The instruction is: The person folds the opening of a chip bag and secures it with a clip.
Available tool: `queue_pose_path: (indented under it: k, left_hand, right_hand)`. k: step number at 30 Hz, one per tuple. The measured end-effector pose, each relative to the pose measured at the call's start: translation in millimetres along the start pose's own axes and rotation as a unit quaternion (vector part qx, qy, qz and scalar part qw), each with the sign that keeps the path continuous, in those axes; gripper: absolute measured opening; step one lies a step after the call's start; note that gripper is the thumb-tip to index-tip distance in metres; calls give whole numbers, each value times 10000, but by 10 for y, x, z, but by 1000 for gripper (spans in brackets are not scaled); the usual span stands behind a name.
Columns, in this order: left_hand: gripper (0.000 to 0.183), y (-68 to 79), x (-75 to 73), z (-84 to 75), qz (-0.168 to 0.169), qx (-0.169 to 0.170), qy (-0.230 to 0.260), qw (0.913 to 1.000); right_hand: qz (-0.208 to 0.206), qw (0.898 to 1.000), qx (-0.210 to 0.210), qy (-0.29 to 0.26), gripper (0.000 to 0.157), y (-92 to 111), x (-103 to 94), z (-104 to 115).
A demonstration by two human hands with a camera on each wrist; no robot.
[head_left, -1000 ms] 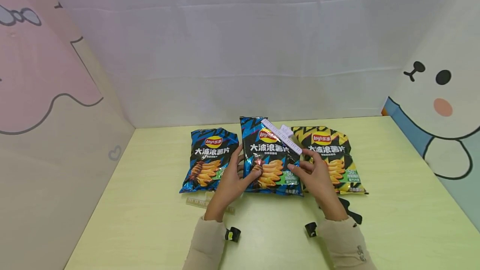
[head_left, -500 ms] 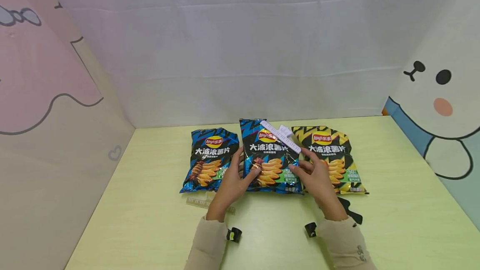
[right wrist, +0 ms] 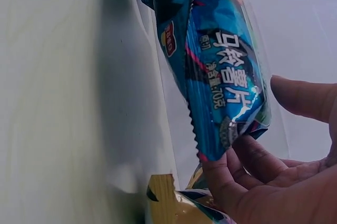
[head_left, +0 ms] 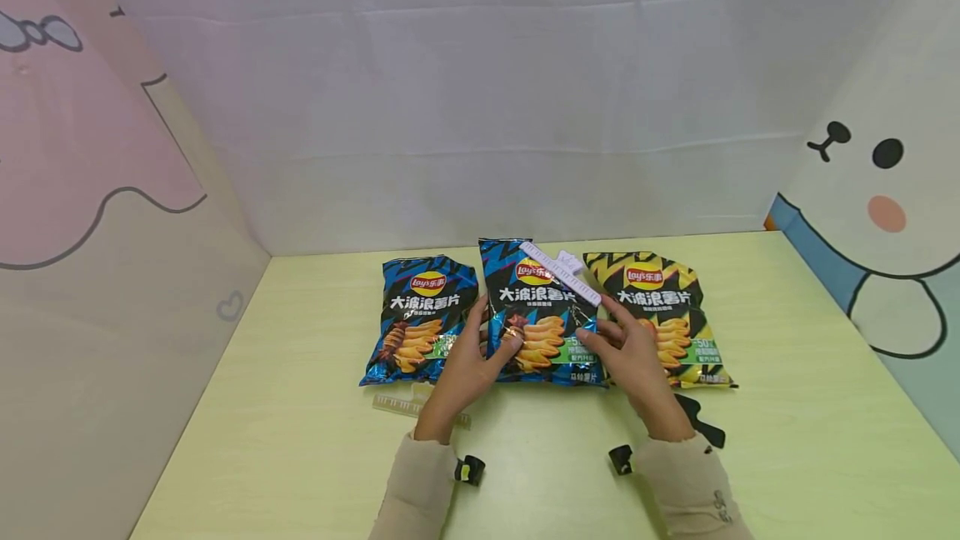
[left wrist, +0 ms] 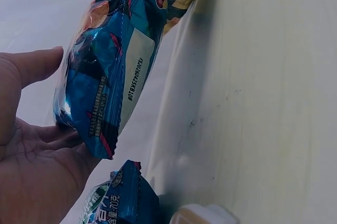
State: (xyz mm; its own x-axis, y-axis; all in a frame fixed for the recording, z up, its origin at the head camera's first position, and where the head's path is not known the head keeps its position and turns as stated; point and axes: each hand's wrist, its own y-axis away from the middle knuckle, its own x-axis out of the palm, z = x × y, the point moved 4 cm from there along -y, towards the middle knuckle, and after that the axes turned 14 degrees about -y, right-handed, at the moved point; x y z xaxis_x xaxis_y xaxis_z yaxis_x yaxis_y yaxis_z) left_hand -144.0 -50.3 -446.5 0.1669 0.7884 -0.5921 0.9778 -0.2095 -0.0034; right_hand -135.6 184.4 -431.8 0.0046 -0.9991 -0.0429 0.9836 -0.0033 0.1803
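A blue and black Lay's chip bag [head_left: 542, 327] stands in the middle of the head view. Across its folded upper right corner sits a white sealing clip [head_left: 562, 275] patterned like piano keys. My left hand [head_left: 465, 369] grips the bag's left side, thumb over the front and fingers behind. On the opposite side, my right hand [head_left: 636, 357] holds it the same way. Both wrist views show the lower corners of this blue bag [left wrist: 95, 87] resting on curled fingers, its bottom seam raised above the table.
Another blue chip bag [head_left: 416, 323] lies to the left, and a yellow and black one [head_left: 663, 307] to the right. A beige piano-key clip [head_left: 392, 405] is partly behind the left forearm. A black clip-like object [head_left: 702, 423] lies beside the right wrist. A white cloth wall [head_left: 487, 107] rises behind the table [head_left: 810, 407].
The middle bag, with both hands on it, has come down slightly since a second ago. Over the last half second it is nearly still.
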Motion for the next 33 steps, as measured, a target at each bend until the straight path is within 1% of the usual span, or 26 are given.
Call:
queue_pose_path:
  k: [6,11,18,26,33]
  left_hand:
    - [88,-1,15,2,45,40,-198,9998]
    - [90,-1,28,4,80,57,-208,9997]
    - [89,6,33,9,130,-7,-61,9999]
    - [82,-1,37,21,219,-93,280,9993]
    - [78,-9,42,35,213,-59,345,9992]
  right_hand:
    - [-8,10000,90,-24,77,-2,10,-5]
    - [-15,9999,122,-48,78,-14,8,-27]
    - [57,9999,24,-116,80,-33,-4,-42]
    - [115,9999,-17,-45,79,-29,5,-39]
    - [131,9999,6,-17,78,-24,22,-45]
